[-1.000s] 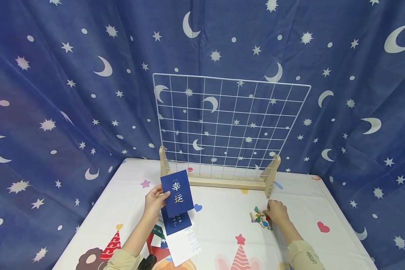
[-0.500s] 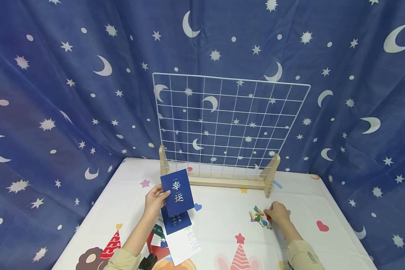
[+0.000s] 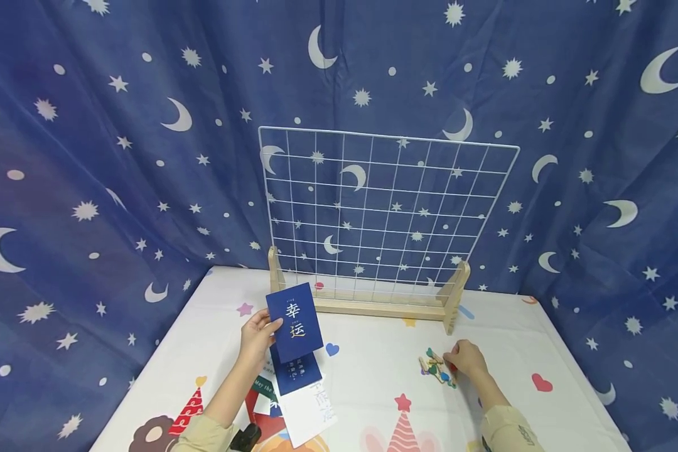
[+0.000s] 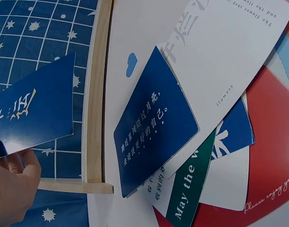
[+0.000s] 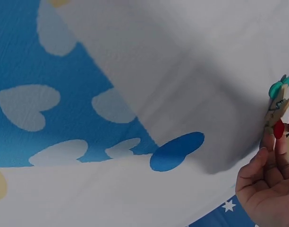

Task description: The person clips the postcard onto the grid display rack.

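My left hand (image 3: pixel 258 339) holds a dark blue card (image 3: pixel 307 312) with white and gold Chinese characters, thumb on its front, raised over other cards. In the left wrist view a second blue card (image 4: pixel 156 125) with lines of white writing lies on a white card (image 4: pixel 229 71). A green-banded card (image 4: pixel 189 189) and a red card (image 4: pixel 274 137) show beneath. At the right, my right hand (image 3: pixel 468 360) reaches a small pile of wooden clothespins (image 3: pixel 432 369) with coloured hearts. Its fingertips pinch a clothespin with a red heart (image 5: pixel 278 128).
A white wire grid (image 3: pixel 384 207) stands upright in a wooden base (image 3: pixel 373 307) at the back of the table. The white tablecloth (image 3: pixel 367 389) has printed hearts, stars and party hats. A blue curtain (image 3: pixel 147 125) with moons and stars hangs behind and at both sides.
My right hand has shifted slightly at the edge of the clothespin pile, its fingers now at the red heart. The left hand still holds the blue card, almost unmoved. The head view tilts a little.
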A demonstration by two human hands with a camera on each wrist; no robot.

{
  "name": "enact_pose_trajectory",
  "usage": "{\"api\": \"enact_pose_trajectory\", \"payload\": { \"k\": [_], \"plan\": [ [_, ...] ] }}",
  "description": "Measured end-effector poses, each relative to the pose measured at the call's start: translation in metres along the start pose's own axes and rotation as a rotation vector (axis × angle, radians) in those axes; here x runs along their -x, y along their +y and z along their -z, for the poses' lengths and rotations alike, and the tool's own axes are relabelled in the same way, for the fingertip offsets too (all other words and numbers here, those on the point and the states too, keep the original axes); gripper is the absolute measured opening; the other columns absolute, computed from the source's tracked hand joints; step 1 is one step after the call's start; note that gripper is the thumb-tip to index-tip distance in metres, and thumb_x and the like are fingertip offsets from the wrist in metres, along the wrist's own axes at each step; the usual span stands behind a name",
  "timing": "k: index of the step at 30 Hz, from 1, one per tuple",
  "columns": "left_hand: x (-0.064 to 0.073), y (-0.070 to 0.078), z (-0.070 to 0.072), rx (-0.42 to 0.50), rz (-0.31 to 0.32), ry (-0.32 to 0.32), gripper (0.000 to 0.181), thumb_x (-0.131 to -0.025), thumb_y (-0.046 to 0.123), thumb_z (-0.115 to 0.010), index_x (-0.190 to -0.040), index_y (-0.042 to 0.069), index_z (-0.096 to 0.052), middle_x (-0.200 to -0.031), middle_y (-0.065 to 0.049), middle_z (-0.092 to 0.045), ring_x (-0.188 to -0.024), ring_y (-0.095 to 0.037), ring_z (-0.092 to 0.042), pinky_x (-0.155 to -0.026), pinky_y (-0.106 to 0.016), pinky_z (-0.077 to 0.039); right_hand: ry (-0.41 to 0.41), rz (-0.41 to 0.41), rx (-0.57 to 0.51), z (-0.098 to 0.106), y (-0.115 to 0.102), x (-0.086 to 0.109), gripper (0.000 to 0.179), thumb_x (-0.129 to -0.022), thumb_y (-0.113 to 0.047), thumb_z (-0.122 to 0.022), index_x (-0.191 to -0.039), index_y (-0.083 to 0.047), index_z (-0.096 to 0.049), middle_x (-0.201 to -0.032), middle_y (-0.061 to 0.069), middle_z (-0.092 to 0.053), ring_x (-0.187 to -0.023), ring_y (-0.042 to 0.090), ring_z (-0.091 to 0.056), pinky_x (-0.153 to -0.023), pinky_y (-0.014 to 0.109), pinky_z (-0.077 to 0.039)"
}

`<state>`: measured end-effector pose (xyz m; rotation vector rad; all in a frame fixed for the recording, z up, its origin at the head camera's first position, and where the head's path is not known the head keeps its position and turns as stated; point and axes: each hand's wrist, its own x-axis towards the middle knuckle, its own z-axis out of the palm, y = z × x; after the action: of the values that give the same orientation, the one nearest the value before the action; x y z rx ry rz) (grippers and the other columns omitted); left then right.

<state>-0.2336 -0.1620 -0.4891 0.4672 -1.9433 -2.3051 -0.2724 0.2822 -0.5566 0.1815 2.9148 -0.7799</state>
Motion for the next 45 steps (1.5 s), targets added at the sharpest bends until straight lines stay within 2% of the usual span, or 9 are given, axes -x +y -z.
{"api": "enact_pose_trajectory", "payload": {
  "k": [5, 11, 15, 19, 23, 28, 32, 42, 45],
  "plan": [
    [-0.001, 0.003, 0.002, -0.020, -0.011, 0.000, 0.035, -0.089, 0.004, -0.061, -0.121, -0.001, -0.048, -0.084, 0.017, -0.062, -0.074, 0.001, -0.059, -0.068, -0.016, -0.048, 0.020, 0.010, -0.030, 0.003, -0.001, 0.000, 0.022, -0.085, -0.015, -0.066, -0.072, -0.001, -0.053, -0.062, 0.005, -0.054, -0.057, 0.014, -0.048, -0.052, 0.023, -0.039],
    [-0.003, 0.009, 0.003, -0.021, -0.031, 0.000, 0.034, -0.089, 0.002, -0.059, -0.121, -0.003, -0.048, -0.082, 0.019, -0.062, -0.073, 0.001, -0.059, -0.068, -0.017, -0.050, 0.051, 0.063, -0.112, 0.012, -0.009, -0.004, 0.018, -0.089, -0.005, -0.058, -0.093, 0.012, -0.063, -0.071, 0.013, -0.062, -0.060, 0.015, -0.054, -0.054, 0.026, -0.045],
    [-0.003, 0.008, 0.006, -0.025, -0.024, 0.000, 0.035, -0.089, 0.002, -0.059, -0.122, -0.003, -0.047, -0.082, 0.018, -0.062, -0.074, 0.001, -0.060, -0.069, -0.017, -0.051, 0.053, 0.077, -0.200, 0.017, -0.017, -0.005, 0.021, -0.093, -0.006, -0.054, -0.098, 0.013, -0.062, -0.076, 0.016, -0.065, -0.064, 0.015, -0.054, -0.056, 0.026, -0.046],
    [-0.003, 0.005, 0.008, -0.015, -0.022, 0.002, 0.035, -0.089, 0.002, -0.060, -0.121, -0.003, -0.047, -0.082, 0.018, -0.062, -0.074, 0.001, -0.059, -0.069, -0.017, -0.051, 0.042, 0.093, -0.341, 0.019, -0.022, -0.005, 0.025, -0.095, -0.010, -0.052, -0.102, 0.013, -0.057, -0.080, 0.017, -0.070, -0.065, 0.016, -0.060, -0.057, 0.027, -0.050],
    [-0.002, 0.005, 0.006, -0.001, -0.018, -0.006, 0.034, -0.090, 0.002, -0.058, -0.122, -0.003, -0.047, -0.082, 0.018, -0.062, -0.073, 0.001, -0.060, -0.068, -0.017, -0.051, 0.017, 0.110, -0.435, 0.020, -0.026, -0.004, 0.026, -0.097, -0.012, -0.050, -0.107, 0.012, -0.051, -0.072, 0.015, -0.070, -0.061, 0.019, -0.065, -0.055, 0.028, -0.053],
    [-0.003, 0.010, 0.004, 0.003, -0.034, -0.013, 0.036, -0.091, 0.004, -0.058, -0.124, -0.003, -0.046, -0.084, 0.018, -0.062, -0.075, 0.001, -0.060, -0.068, -0.017, -0.051, 0.038, 0.140, -0.430, 0.024, -0.033, -0.004, 0.028, -0.096, -0.013, -0.053, -0.105, 0.013, -0.054, -0.059, 0.002, -0.057, -0.047, 0.008, -0.049, -0.046, 0.019, -0.042],
    [-0.005, 0.015, 0.001, -0.004, -0.035, -0.023, 0.035, -0.091, 0.004, -0.057, -0.124, -0.002, -0.046, -0.085, 0.018, -0.062, -0.075, 0.001, -0.059, -0.068, -0.017, -0.051, 0.069, 0.152, -0.388, 0.028, -0.036, -0.002, 0.027, -0.096, -0.010, -0.051, -0.107, 0.014, -0.058, -0.058, 0.001, -0.049, -0.046, 0.006, -0.041, -0.044, 0.019, -0.036],
    [-0.010, 0.029, -0.002, -0.003, -0.083, 0.006, 0.039, -0.091, 0.007, -0.059, -0.127, -0.004, -0.047, -0.082, 0.018, -0.066, -0.074, 0.004, -0.064, -0.072, -0.014, -0.053, 0.048, 0.158, -0.346, 0.029, -0.036, 0.000, 0.031, -0.097, -0.006, -0.042, -0.116, 0.017, -0.053, -0.058, -0.001, -0.044, -0.051, 0.009, -0.041, -0.048, 0.020, -0.036],
    [-0.009, 0.033, 0.000, -0.036, -0.102, 0.027, 0.038, -0.094, 0.015, -0.057, -0.126, -0.003, -0.048, -0.080, 0.017, -0.065, -0.071, 0.004, -0.064, -0.070, -0.013, -0.053, -0.004, 0.169, -0.373, 0.028, -0.040, 0.002, 0.033, -0.098, -0.006, -0.041, -0.120, 0.017, -0.050, -0.058, -0.001, -0.043, -0.051, 0.008, -0.040, -0.048, 0.020, -0.035]
  ]
}}
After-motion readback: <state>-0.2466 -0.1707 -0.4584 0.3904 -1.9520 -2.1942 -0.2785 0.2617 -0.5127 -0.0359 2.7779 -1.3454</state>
